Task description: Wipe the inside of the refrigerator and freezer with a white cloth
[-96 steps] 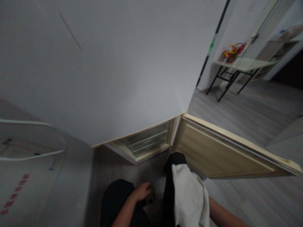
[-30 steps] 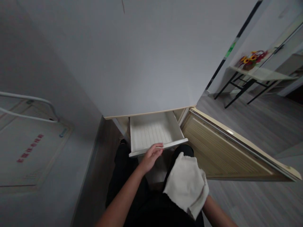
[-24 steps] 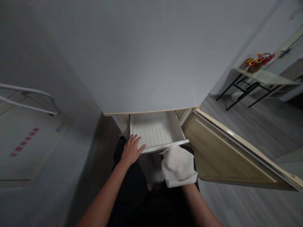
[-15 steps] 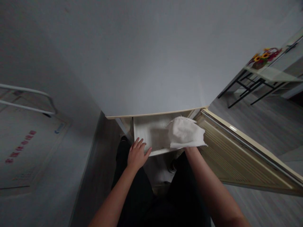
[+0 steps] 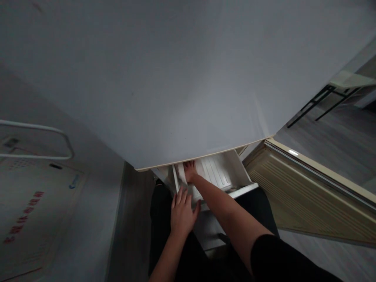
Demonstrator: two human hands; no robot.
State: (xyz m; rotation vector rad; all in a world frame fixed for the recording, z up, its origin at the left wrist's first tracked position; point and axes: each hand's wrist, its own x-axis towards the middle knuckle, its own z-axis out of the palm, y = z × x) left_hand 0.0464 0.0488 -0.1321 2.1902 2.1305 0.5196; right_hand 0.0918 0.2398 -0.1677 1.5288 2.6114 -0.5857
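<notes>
A white drawer (image 5: 241,168) with a ribbed bottom is pulled out from under the large grey-white front of what looks like a refrigerator. My right hand (image 5: 190,172) reaches into its left side, fingers stretched forward over a white cloth (image 5: 181,174). The cloth lies along the drawer's left wall, and the hand presses on it. Part of the cloth is hidden by the hand and the upper edge. My left hand (image 5: 182,213) rests at the drawer's front left corner, fingers spread and thumb out to the right, holding nothing.
To the right, a yellowed door (image 5: 305,192) with a ribbed inner panel stands swung out. A table (image 5: 349,80) with dark legs is farther right. On the left are a white metal rail (image 5: 38,126) and a pale panel (image 5: 38,219) with red lettering. My legs straddle the drawer.
My right hand has moved left and deeper into the drawer with the cloth, from the drawer's right side to its left wall. The view has shifted; my left hand stays at the front corner.
</notes>
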